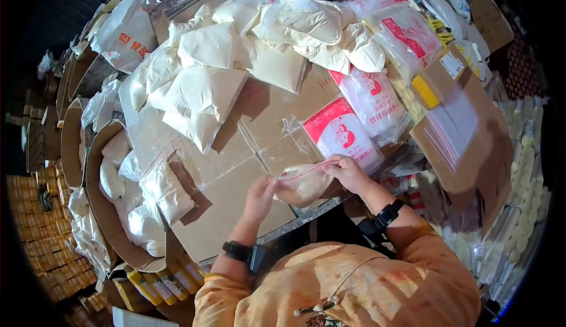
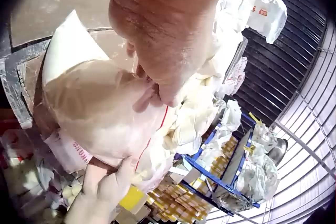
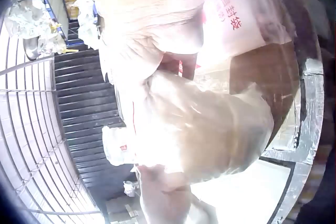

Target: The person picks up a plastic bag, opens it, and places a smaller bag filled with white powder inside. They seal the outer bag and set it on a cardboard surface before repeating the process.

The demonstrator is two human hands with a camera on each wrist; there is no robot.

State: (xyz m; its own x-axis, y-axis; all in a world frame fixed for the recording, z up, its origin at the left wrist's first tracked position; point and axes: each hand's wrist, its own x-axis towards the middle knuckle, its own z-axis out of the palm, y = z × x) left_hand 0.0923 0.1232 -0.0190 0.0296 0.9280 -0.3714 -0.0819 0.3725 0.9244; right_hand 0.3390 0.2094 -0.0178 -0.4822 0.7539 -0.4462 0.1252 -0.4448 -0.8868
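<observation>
Both hands grip a clear zip-seal bag along its red closure strip, in front of the person's body at the near table edge. My left hand pinches the strip's left end. At the other end, my right hand pinches the strip with thumb and fingers. Pale powder fills the lower part of the bag, which bulges below the strip in the left wrist view. From the right wrist side, the bag spans between the two hands. Red-and-white printed packs lie just beyond the right hand.
Several filled white powder bags are heaped across the back of the cardboard-covered table. One more bag lies at the left edge, beside a cardboard box of filled bags. To the right stands an open carton holding flat bags.
</observation>
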